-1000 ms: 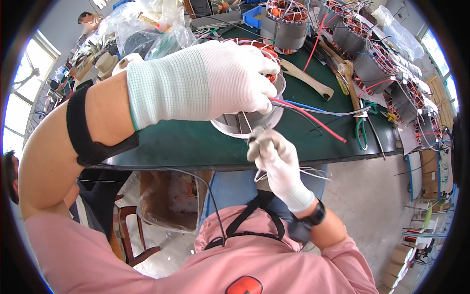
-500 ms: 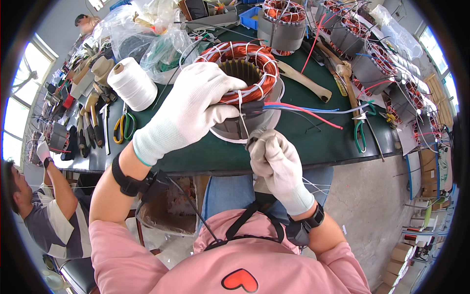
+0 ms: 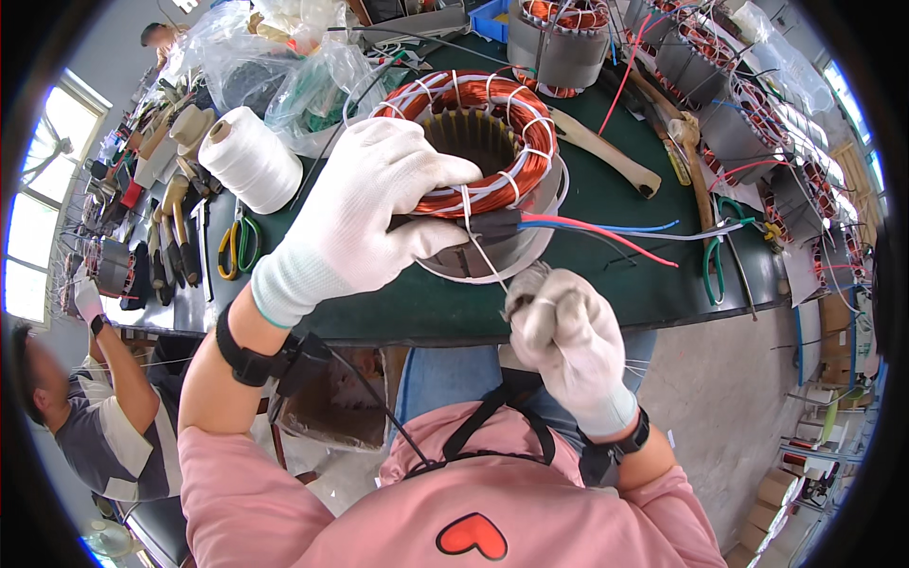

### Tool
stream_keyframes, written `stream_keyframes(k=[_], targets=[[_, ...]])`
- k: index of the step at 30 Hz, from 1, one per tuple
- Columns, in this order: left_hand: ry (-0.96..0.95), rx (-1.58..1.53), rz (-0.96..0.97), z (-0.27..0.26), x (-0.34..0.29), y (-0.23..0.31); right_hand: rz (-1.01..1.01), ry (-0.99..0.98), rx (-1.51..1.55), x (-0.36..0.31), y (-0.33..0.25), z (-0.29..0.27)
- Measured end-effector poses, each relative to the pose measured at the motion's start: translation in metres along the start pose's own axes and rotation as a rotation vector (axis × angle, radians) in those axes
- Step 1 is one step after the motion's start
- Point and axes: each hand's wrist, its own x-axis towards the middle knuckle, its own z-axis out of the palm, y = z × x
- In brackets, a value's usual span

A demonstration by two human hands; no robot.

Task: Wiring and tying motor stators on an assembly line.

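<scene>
A motor stator (image 3: 538, 142) stands upright on the table's near side, its copper winding ring laced with white cord. My left hand (image 3: 360, 204), in a white glove, is closed on the ring's near left edge, thumb below and fingers on top. A taut white cord (image 3: 487, 257) runs from there down to my right hand (image 3: 573, 336). That gloved hand is closed in a fist around the cord, in front of the table edge, its fingertips darkly soiled. Red and blue lead wires (image 3: 597, 227) stick out rightward from a black sleeve (image 3: 494, 225) on the stator.
A white cord spool (image 3: 251, 161) and green-and-yellow scissors (image 3: 239, 246) lie to the left. Beyond the stator are a flat wooden tool (image 3: 606, 151), a hammer (image 3: 696, 166) and green-handled scissors (image 3: 712, 270). More stators (image 3: 559, 47) line the back right. A co-worker (image 3: 104, 407) sits at the left.
My right hand has moved right and slightly down, drawing out a longer stretch of cord. My left hand keeps its hold on the stator. The view has shifted slightly.
</scene>
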Motion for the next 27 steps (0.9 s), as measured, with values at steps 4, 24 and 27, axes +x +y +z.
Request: stream_keyframes(k=[4, 24, 27], targets=[[0.031, -0.045, -0.022, 0.006, -0.006, 0.001, 0.186, 0.030, 0.293, 0.001, -0.032, 0.050], [0.124, -0.011, 0.066, 0.009, -0.002, -0.003, -0.188, -0.219, -0.896, 0.010, 0.010, -0.003], [0.063, -0.028, 0.010, 0.011, 0.000, -0.003, -0.252, -0.226, -0.835, 0.002, 0.004, 0.001]])
